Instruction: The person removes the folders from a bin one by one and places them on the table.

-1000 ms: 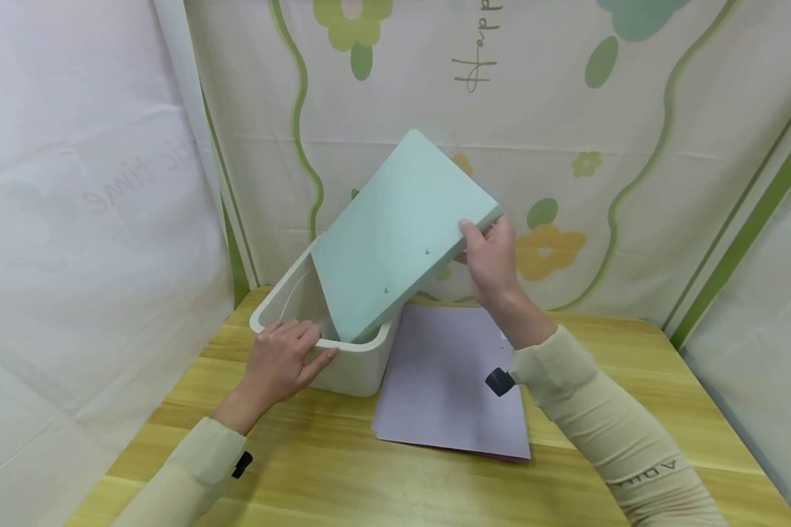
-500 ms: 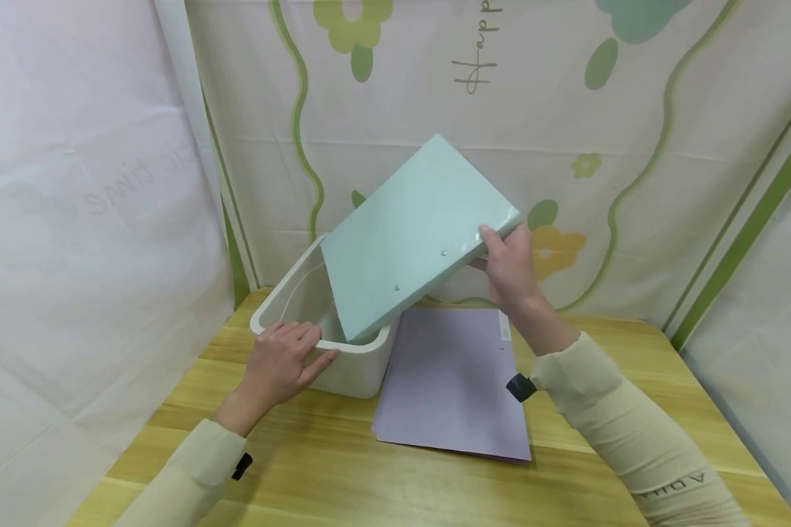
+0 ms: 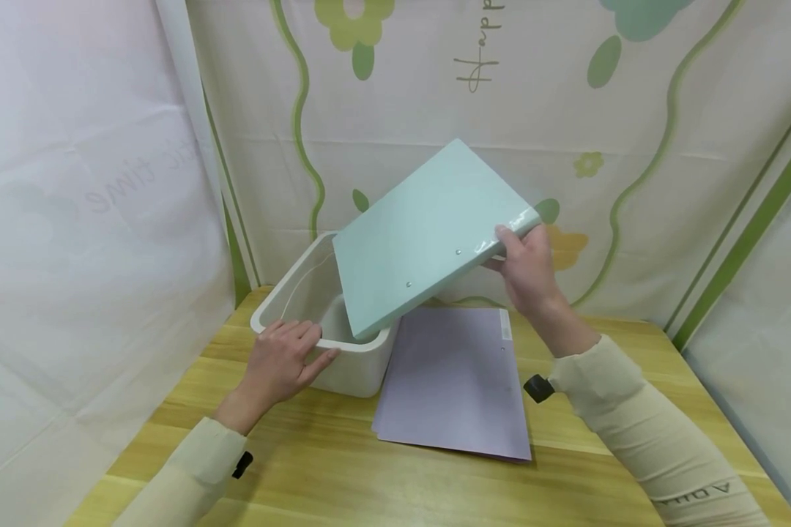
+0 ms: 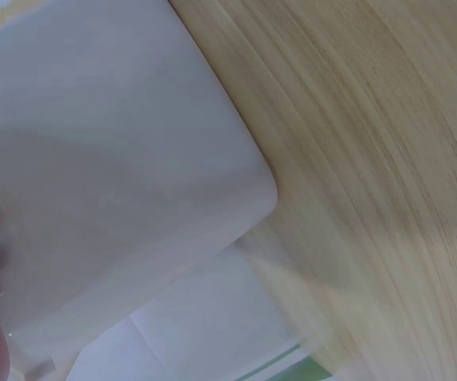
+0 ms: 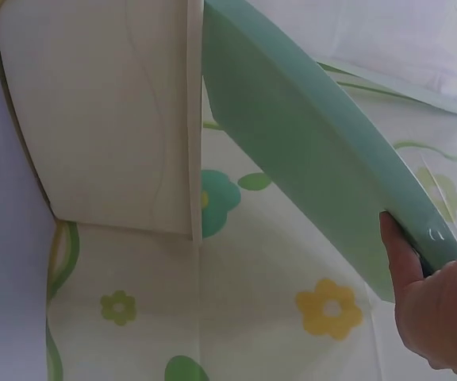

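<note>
A mint-green ring binder (image 3: pixel 428 227) is tilted over the white bin (image 3: pixel 362 369), its lower left corner at the bin's mouth. My right hand (image 3: pixel 530 267) grips the binder's spine near its upper right end, thumb on the top face and fingers underneath. In the right wrist view the binder (image 5: pixel 308 135) slants from the bin's rim to the hand (image 5: pixel 443 309). My left hand (image 3: pixel 283 362) holds the bin's near rim, fingers hooked over the edge and thumb along the outside. The left wrist view shows the bin's outer wall (image 4: pixel 117 159).
Purple folders (image 3: pixel 455 388) lie stacked flat on the wooden table (image 3: pixel 435 490), right of the bin. A printed cloth curtain (image 3: pixel 547 117) hangs behind the table, and white sheets (image 3: pixel 92 241) close off the sides.
My right hand has moved rightward, drawing the mint-green binder along and tipping it flatter, so less of it sits inside the bin. The left hand and the bin stay put.
</note>
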`<state>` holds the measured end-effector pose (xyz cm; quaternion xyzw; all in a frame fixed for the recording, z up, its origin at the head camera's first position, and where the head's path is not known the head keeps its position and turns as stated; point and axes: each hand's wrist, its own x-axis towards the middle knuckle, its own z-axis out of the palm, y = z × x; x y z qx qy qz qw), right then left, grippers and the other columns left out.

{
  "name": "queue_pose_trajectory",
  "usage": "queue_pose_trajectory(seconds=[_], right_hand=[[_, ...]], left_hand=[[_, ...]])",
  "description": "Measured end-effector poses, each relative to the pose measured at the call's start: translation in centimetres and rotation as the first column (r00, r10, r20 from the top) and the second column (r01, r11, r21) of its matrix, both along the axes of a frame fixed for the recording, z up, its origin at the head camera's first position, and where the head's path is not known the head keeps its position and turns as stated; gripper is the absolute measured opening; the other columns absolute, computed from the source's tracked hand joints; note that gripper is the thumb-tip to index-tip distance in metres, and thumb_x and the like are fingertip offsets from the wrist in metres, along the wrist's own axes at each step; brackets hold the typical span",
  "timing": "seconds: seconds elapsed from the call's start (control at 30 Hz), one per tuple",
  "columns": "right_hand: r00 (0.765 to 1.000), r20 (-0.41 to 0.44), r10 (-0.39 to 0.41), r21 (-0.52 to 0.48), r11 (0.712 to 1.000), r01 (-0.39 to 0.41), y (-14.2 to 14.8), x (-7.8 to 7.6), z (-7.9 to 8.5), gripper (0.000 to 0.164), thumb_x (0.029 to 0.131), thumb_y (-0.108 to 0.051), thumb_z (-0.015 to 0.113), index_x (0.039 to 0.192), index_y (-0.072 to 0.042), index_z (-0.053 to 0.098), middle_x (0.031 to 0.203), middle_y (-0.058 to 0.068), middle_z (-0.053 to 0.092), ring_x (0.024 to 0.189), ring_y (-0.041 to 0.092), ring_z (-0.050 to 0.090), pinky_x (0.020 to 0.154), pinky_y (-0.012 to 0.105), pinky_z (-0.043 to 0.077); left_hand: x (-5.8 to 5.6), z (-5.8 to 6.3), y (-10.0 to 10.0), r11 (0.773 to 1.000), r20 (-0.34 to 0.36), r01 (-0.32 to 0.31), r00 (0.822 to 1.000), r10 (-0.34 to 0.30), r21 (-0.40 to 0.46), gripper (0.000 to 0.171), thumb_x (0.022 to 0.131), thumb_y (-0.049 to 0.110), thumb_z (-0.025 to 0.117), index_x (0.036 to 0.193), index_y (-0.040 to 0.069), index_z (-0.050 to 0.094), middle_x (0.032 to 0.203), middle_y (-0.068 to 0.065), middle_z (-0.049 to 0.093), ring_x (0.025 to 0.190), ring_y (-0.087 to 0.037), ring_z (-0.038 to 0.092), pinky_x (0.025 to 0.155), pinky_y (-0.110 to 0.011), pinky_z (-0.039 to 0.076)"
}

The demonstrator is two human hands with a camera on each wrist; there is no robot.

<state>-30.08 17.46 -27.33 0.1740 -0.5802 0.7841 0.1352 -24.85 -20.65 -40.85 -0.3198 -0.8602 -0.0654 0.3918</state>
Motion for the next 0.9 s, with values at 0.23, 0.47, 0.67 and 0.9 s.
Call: queue_pose_trajectory(seconds=[0.23, 0.47, 0.67, 0.9], right_hand=[[1.0, -0.026, 0.008, 0.035, 0.999, -0.007, 0.6, 0.2, 0.0, 0.037, 0.106, -0.005, 0.044, 0.142, -0.001, 0.036, 0.122, 0.02, 0.055, 0.102, 0.031, 0.072, 0.08, 0.048, 0.059], [0.999, -0.031, 0.038, 0.074, 0.997, -0.035, 1.7, 0.1, 0.0, 0.04, 0.107, -0.006, 0.041, 0.147, 0.0, 0.034, 0.136, 0.025, 0.05, 0.114, 0.038, 0.068, 0.081, 0.049, 0.058], [0.998, -0.001, 0.059, 0.058, 0.997, -0.059, 2.5, 0.3, 0.1, 0.044, 0.109, -0.008, 0.04, 0.151, -0.003, 0.03, 0.142, 0.023, 0.046, 0.116, 0.034, 0.067, 0.084, 0.047, 0.058], [0.995, 0.046, 0.085, 0.015, 0.996, -0.086, 3.5, 0.2, 0.1, 0.047, 0.109, -0.009, 0.041, 0.154, -0.005, 0.028, 0.143, 0.02, 0.045, 0.114, 0.029, 0.068, 0.086, 0.045, 0.058]], left_hand=[[-0.1, 0.0, 0.2, 1.0, 0.008, -0.001, 1.0, 0.001, 0.001, 0.056, 0.105, 0.063, 0.032, 0.079, 0.014, 0.042, 0.066, 0.007, 0.036, 0.057, -0.014, 0.041, 0.058, -0.034, 0.035], [0.0, 0.1, 0.4, 1.0, -0.001, 0.003, 1.0, -0.003, 0.0, 0.055, 0.105, 0.063, 0.033, 0.079, 0.015, 0.043, 0.067, 0.007, 0.037, 0.057, -0.014, 0.041, 0.058, -0.036, 0.039], [0.0, 0.1, 0.3, 1.0, 0.008, -0.01, 1.0, 0.01, -0.005, 0.056, 0.105, 0.063, 0.033, 0.079, 0.014, 0.043, 0.067, 0.007, 0.039, 0.058, -0.015, 0.045, 0.059, -0.037, 0.041], [-0.1, -0.1, 0.3, 1.0, -0.003, -0.003, 1.0, 0.003, 0.001, 0.056, 0.105, 0.063, 0.033, 0.079, 0.014, 0.043, 0.065, 0.007, 0.037, 0.057, -0.014, 0.042, 0.057, -0.036, 0.038]])
